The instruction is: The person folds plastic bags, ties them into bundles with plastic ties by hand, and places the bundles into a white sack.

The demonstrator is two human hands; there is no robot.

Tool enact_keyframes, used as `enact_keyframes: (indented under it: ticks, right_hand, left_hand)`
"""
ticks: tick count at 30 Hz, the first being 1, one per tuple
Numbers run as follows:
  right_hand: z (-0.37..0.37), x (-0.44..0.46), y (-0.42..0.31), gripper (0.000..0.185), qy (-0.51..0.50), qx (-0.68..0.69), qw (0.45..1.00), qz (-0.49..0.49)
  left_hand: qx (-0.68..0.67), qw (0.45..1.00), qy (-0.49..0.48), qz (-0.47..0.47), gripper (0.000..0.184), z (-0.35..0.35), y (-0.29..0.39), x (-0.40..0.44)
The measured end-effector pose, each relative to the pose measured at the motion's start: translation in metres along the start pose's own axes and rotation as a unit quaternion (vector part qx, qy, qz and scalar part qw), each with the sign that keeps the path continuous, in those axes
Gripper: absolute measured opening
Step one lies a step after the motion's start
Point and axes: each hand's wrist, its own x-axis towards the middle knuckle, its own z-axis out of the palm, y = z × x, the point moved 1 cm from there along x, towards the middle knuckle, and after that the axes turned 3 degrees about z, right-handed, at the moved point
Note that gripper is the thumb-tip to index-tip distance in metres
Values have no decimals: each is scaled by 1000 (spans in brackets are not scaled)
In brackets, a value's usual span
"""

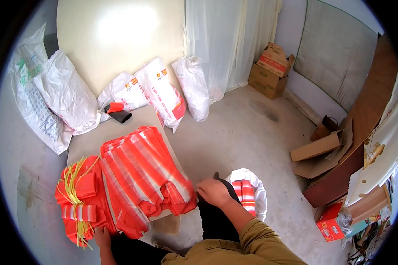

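Note:
My left hand (102,237) is at the lower left, its fingers closed at the edge of the folded red plastic bags (102,218); the fingertips are partly hidden. Yellow ties (77,198) lie across these bags. To their right, a wide stack of red-and-clear striped plastic bags (139,176) is spread over the table, its near edge ruffled. My right hand (213,192) lies over my black-clad knee, close to the right corner of the striped stack. It holds nothing that I can see, and its fingers are loosely extended.
The table (90,137) carries a black and red roll (118,114). Right of my knee, a white sack (260,194) holds striped bundles. Filled white sacks (161,90) line the far wall. Cardboard boxes (269,79) stand in the corner, and flattened cartons (320,150) lie at right.

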Motion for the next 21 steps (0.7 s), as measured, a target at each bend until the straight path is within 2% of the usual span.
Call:
enact_keyframes:
  ticks: [21]
  right_hand:
    - [2,1,-2,20,13,3,1000,-9]
  left_hand:
    - [4,1000,4,-13,33,-1,3,0]
